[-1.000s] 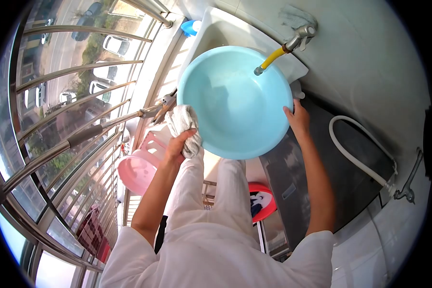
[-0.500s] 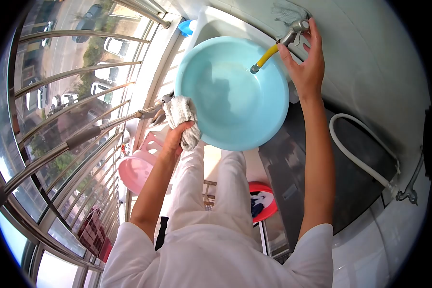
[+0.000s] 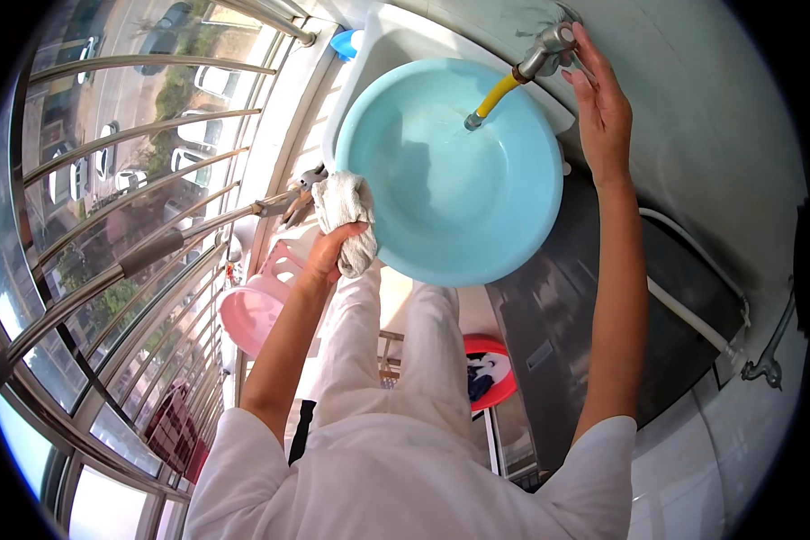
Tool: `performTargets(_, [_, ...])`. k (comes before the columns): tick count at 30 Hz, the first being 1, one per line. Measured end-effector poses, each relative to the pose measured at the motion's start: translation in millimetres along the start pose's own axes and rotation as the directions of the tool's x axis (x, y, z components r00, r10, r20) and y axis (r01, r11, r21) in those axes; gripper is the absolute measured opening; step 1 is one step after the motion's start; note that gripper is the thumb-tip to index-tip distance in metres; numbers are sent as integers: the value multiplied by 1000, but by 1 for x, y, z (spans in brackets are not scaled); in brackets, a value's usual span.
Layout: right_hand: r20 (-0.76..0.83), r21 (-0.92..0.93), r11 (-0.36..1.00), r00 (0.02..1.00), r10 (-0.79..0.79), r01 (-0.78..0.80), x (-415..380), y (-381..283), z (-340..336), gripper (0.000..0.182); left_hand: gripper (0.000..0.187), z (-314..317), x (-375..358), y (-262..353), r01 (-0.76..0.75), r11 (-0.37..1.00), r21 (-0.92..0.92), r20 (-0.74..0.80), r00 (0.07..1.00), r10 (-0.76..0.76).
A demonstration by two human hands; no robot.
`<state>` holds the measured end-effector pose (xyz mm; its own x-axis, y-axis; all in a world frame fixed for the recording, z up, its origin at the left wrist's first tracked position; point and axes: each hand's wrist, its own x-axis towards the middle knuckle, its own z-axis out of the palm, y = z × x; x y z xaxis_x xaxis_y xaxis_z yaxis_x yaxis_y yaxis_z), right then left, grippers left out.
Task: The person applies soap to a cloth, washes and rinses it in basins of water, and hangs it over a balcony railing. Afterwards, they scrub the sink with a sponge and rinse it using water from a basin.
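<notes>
A large light-blue basin (image 3: 522, 216) with water in it sits over a white sink (image 3: 389, 29). My left hand (image 3: 337, 250) grips a folded off-white cloth (image 3: 344, 202) close to the basin's left rim. Above the basin's far right side, a metal tap (image 3: 545, 52) juts from the wall. A yellow hose (image 3: 497, 96) with a metal end runs from it down over the water. My right hand (image 3: 605, 121) is beside the tap, fingers stretched out and fingertips right at its knob, holding nothing.
Metal window bars (image 3: 144, 133) line the left side, with pliers (image 3: 304, 192) by the sill. Below are a pink plastic stool-like item (image 3: 247, 317) and a red basin (image 3: 506, 394) with clothes. A dark lid-like surface (image 3: 558, 360) and a white hose (image 3: 688, 315) lie right.
My right hand has loosened its fingers from around the tap and shifted right. The view has moved slightly, and the cloth stays in my left hand.
</notes>
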<state>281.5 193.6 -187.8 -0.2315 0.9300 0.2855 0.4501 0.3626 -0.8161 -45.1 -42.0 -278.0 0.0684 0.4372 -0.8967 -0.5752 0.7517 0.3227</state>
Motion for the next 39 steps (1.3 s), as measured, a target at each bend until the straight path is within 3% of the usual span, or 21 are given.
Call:
performTargets(3, [-114, 42, 972, 966, 233, -230, -41, -8, -1, 51, 41, -13, -7, -10, 31, 999, -16, -11, 999, -31])
performTargets(5, [-60, -151, 866, 879, 473, -476, -110, 15, -5, 61, 41, -25, -24, -27, 65, 995, -81, 4, 998, -65])
performTargets(8, [141, -159, 577, 560, 817, -801, -219, 34, -11, 71, 48, -24, -44, -49, 161, 986, -36, -4, 987, -162])
performTargets(9, [61, -117, 426, 421, 905, -897, -234, 26, -14, 58, 50, -17, -43, -50, 153, 988, 17, -7, 988, -153])
performTargets(12, [46, 64, 280, 283, 958, -958, -275, 45, -36, 44, 52, 7, -13, -41, 117, 980, 162, 39, 991, -125])
performTargets(13, [24, 130, 288, 293, 956, -949, -275, 53, -35, 35, 50, 17, 0, -28, 97, 975, 203, 58, 992, -110])
performTargets(16, [50, 167, 260, 272, 961, -951, -246, 87, -10, 35, 45, 50, 14, 29, -54, 964, 259, 63, 997, 39])
performTargets(20, [216, 286, 315, 381, 899, -905, -213, 120, 69, 35, 43, 19, 21, 81, -212, 936, 282, 14, 976, 217])
performTargets(22, [243, 231, 299, 353, 904, -926, -217, 117, 101, 38, 42, -15, 21, 90, -139, 942, 307, -71, 983, 168])
performTargets(23, [230, 304, 351, 426, 875, -886, -224, 109, 111, 40, 43, -28, 19, 86, -118, 949, 292, -57, 988, 141])
performTargets(26, [119, 318, 367, 420, 900, -874, -250, 92, 118, 40, 48, -42, 1, 68, -31, 972, 235, -24, 999, 37])
performTargets(27, [87, 187, 397, 417, 905, -899, -248, 86, 111, 39, 48, -33, -5, 63, -60, 967, 249, -25, 997, 69])
performTargets(29, [-205, -65, 695, 691, 693, -716, -234, 84, 102, 38, 47, -19, -7, 50, -62, 974, 219, -63, 995, 78])
performTargets(30, [-305, -224, 777, 799, 518, -589, -222, 84, 96, 37, 50, -18, -6, 45, -80, 970, 231, -54, 994, 95])
performTargets(31, [-252, -358, 850, 917, 310, -386, -193, 73, 92, 33, 54, -17, -4, 40, -98, 965, 243, -45, 993, 112])
performTargets(34, [161, -302, 944, 969, 187, -132, -143, 87, 118, 24, 60, -22, 1, 26, -146, 954, 260, -47, 985, 164])
performTargets(37, [131, -340, 934, 978, 162, -109, -122, 146, 158, 15, 62, -19, -4, 22, -305, 912, 274, -16, 947, 321])
performTargets(38, [98, -346, 933, 985, 140, -98, -123, 160, 169, 14, 46, -10, -6, 21, -380, 901, 208, 1, 921, 388])
performTargets(39, [203, -358, 897, 916, 347, -260, -123, 145, 174, 11, 44, -4, -3, 21, -365, 910, 197, -42, 924, 379])
